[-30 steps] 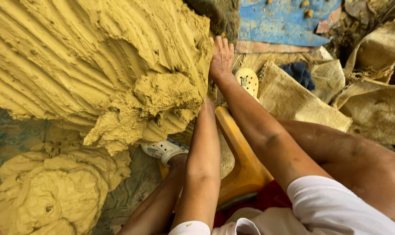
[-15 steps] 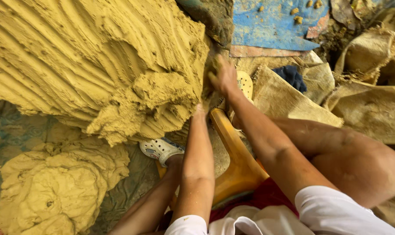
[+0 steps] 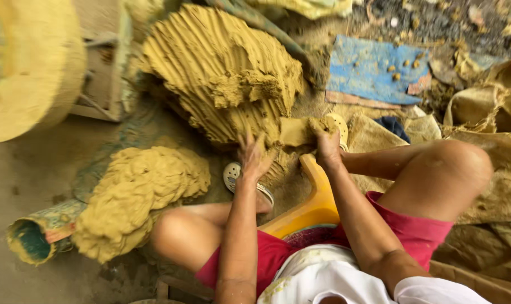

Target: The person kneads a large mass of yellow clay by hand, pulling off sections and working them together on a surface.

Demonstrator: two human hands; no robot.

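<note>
Dirt floor [image 3: 36, 186] — right hand [image 3: 326, 147] now gripping clay lump [image 3: 297, 130]

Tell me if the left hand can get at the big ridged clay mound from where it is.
Probably yes: the left hand hangs open just below the ridged clay mound, nothing between them; the right hand grips a clay slab beside it.

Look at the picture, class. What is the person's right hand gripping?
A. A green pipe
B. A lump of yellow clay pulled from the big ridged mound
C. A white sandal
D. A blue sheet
B: the right hand clutches a clay lump at the foot of the ridged clay mound.
</note>
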